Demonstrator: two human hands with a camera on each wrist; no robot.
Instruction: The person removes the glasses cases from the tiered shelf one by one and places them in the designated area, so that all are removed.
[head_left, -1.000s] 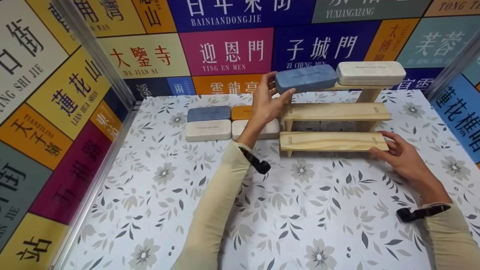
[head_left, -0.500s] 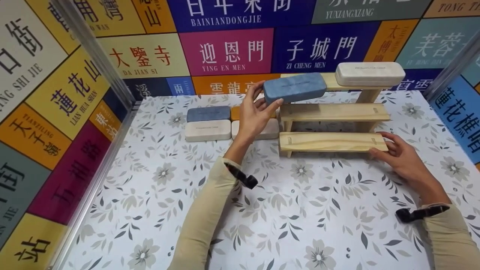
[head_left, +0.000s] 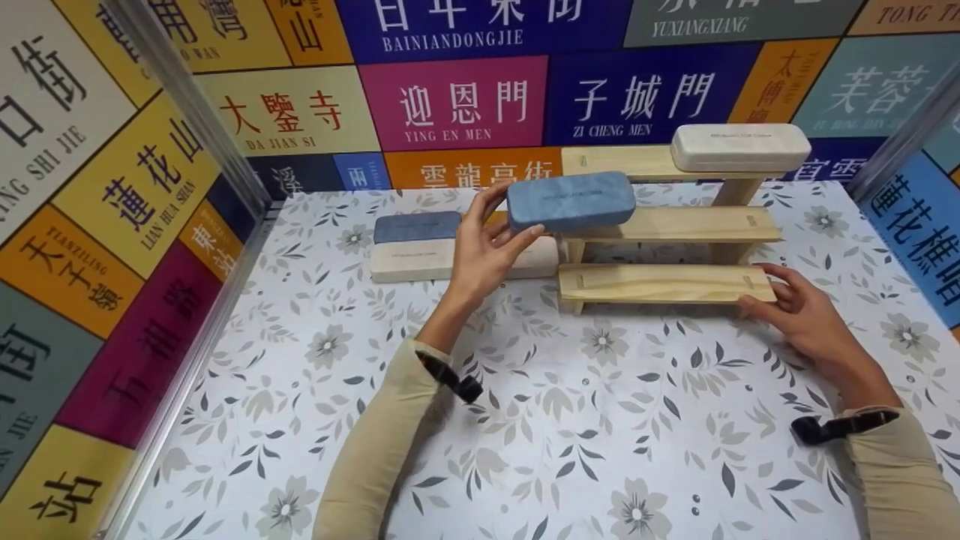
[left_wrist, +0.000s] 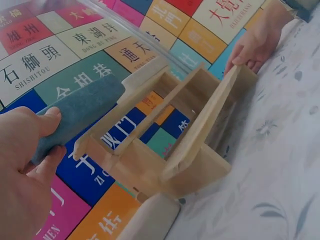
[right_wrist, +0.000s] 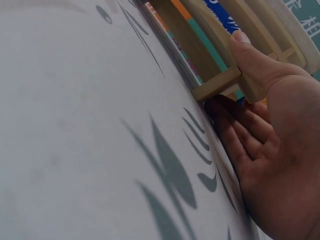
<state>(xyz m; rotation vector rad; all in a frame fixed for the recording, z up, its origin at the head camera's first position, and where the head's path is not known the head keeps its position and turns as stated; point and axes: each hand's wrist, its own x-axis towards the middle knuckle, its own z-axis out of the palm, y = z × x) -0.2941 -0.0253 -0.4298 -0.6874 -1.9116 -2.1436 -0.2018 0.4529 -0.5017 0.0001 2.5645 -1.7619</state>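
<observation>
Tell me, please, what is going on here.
A person's left hand holds a blue case near the left end of a wooden rack, while the right hand grips the right end of its lowest shelf. A white case rests on the top shelf; more cases lie on the table.

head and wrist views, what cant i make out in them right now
Orange case: head view, mostly hidden by left hand and held blue case.
Lying blue case: head view, print too small to read.
The left hand: left wrist view, cut off by left edge.
Lower white case: left wrist view, cut off by bottom edge.
</observation>
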